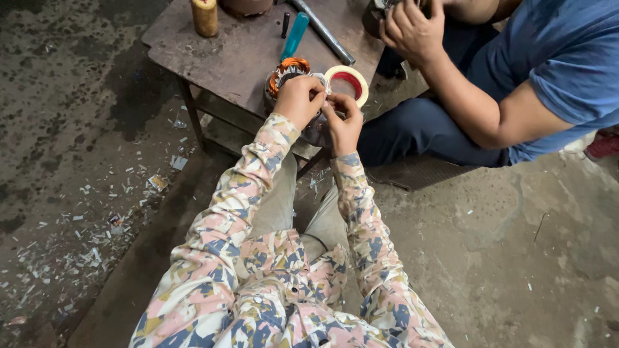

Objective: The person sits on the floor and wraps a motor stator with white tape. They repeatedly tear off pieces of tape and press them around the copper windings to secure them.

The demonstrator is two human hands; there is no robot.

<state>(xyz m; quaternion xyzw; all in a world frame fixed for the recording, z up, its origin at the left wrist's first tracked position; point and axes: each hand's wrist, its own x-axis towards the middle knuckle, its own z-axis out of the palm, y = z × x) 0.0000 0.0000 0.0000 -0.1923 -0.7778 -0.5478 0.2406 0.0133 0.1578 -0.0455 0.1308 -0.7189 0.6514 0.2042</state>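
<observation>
Fingers (314, 95) of both hands are pressed together around a small pale strip at the top of a motor stator (288, 76), which is set at the near edge of a low, rusty metal table (238, 51). The left hand (298, 100) is laid over the stator's near side, and the right hand (343, 121) is held just beside it, pinching the same strip; a roll of pale tape (348, 82) is seen touching the right hand's far side. Copper windings are already seated in the core, so winding is judged done, while binding or insulating of the coil ends appears underway. The stator's bore axis is pointed upward, tilted slightly toward the far side. Farther right, another person's hand (412, 26) is busy with a dark part.
</observation>
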